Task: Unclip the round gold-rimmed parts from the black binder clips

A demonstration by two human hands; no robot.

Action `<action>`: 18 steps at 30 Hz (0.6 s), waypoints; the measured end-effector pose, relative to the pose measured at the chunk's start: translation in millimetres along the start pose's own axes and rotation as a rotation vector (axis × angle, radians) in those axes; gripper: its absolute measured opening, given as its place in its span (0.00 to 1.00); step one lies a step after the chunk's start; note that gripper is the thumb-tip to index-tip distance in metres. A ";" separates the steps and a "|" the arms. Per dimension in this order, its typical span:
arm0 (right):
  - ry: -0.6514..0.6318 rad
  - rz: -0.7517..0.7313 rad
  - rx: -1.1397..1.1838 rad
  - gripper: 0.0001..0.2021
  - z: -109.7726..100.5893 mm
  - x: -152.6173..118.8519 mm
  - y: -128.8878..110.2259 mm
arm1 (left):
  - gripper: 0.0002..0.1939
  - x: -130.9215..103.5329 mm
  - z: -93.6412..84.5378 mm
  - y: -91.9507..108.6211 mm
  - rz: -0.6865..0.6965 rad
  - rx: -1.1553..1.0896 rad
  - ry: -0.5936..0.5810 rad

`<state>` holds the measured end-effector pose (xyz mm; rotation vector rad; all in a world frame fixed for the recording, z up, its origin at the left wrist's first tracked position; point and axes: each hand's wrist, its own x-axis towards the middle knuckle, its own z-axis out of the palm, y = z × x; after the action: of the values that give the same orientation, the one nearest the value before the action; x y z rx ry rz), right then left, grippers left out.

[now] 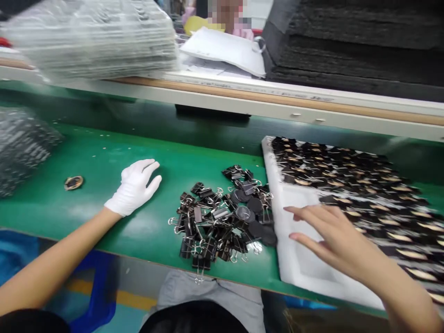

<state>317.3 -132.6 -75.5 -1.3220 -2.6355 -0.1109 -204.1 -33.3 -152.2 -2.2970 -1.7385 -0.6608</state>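
Note:
My left hand (135, 187), in a white glove, is on or just above the green tabletop (100, 157) with its fingers apart and nothing in it. My bare right hand (329, 236) hovers over the near left part of a white foam tray (289, 259), thumb and forefinger apart, holding nothing that I can see. Between my hands lies a loose pile of black binder clips (208, 222), with several dark round discs (255, 229) on its right side. Rows of black clips with pale round edges (347, 171) fill much of the tray.
A small round brown-and-black piece (74, 182) lies left of my gloved hand. Stacked clear plastic trays (24, 148) stand at the left edge. The shelf (222, 95) behind bears wrapped sheets (93, 41), a white packet (225, 48) and black foam stacks (357, 51). A person is partly visible beyond.

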 end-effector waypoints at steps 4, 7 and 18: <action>-0.075 -0.098 0.133 0.24 30.8 22.6 -14.5 | 0.32 -37.9 -32.4 -58.7 -0.269 0.134 0.145; -0.067 -0.137 0.147 0.18 44.8 25.9 -16.8 | 0.43 -62.9 -55.9 -99.8 -0.542 0.154 0.183; 0.048 -0.039 0.457 0.10 38.2 30.6 -8.8 | 0.39 -64.9 -57.4 -120.3 -0.690 0.109 -0.149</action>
<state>287.2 -108.0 -106.5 -1.0942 -2.4425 0.4226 -345.6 -77.0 -145.0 -1.6804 -2.5865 -0.4750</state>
